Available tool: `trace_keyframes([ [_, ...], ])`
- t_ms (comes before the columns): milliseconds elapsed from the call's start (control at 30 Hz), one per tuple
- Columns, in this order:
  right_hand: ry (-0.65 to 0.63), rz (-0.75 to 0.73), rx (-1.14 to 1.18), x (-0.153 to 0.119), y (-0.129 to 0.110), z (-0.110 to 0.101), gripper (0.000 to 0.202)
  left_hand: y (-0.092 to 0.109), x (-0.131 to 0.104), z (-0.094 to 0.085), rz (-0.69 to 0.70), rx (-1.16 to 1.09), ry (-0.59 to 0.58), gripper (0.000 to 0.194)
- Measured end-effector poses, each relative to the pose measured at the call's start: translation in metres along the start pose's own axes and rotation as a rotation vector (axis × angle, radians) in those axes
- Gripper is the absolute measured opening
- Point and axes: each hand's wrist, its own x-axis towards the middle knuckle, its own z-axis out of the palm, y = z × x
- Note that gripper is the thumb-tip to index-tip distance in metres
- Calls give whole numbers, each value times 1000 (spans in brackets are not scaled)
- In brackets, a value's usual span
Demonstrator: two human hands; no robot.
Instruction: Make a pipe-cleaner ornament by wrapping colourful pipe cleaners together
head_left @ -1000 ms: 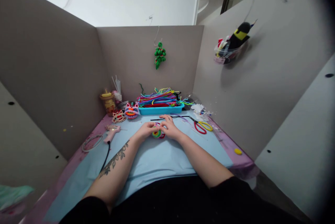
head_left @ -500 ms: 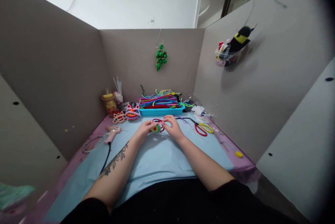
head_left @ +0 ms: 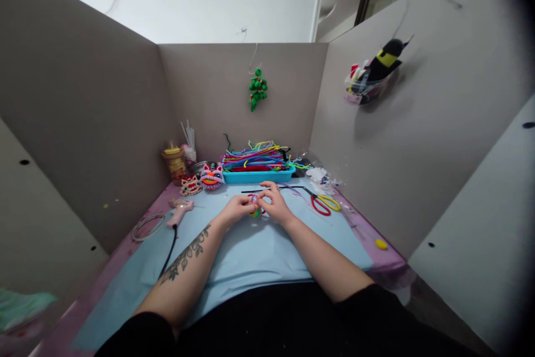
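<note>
Between my two hands is a small pipe-cleaner craft piece point(head_left: 254, 214) in green, pink and red, mostly covered by my fingers. My left hand point(head_left: 234, 210) pinches it from the left. From the right, my right hand point(head_left: 273, 204) has its thumb and index finger closed at the piece's upper edge, its other fingers lifted. The fingertips of both hands meet there, and what lies right between them is too small to make out. A thin black strip point(head_left: 247, 192) lies on the blue mat just behind the hands.
A blue tray point(head_left: 259, 178) heaped with pipe cleaners point(head_left: 257, 159) stands at the back. Scissors point(head_left: 321, 204) lie to the right, near a yellow lid-like disc point(head_left: 380, 244). Leftward are a pink glue gun point(head_left: 181, 213) with its cord and two animal-face crafts point(head_left: 212, 177). Grey panels enclose three sides.
My hands have drawn closer together over the craft piece. It has turned or dipped, showing less of its green and yellow face. The black strip behind shows more.
</note>
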Motion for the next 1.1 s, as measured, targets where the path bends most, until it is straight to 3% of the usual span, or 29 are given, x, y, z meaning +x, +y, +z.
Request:
trace_keyframes([
  [300, -9, -3, -14, 1, 1, 1, 7, 0, 1, -2, 2, -45, -40, 26],
  [533, 4, 56, -6, 1, 11, 9, 9, -1, 5, 1, 30, -34, 133, 28],
  [933, -11, 35, -69, 1, 6, 7, 8, -13, 8, 4, 139, 224, 199, 18],
  [1100, 45, 52, 25, 3, 4, 6, 5, -10, 10, 2, 107, 47, 222, 22],
])
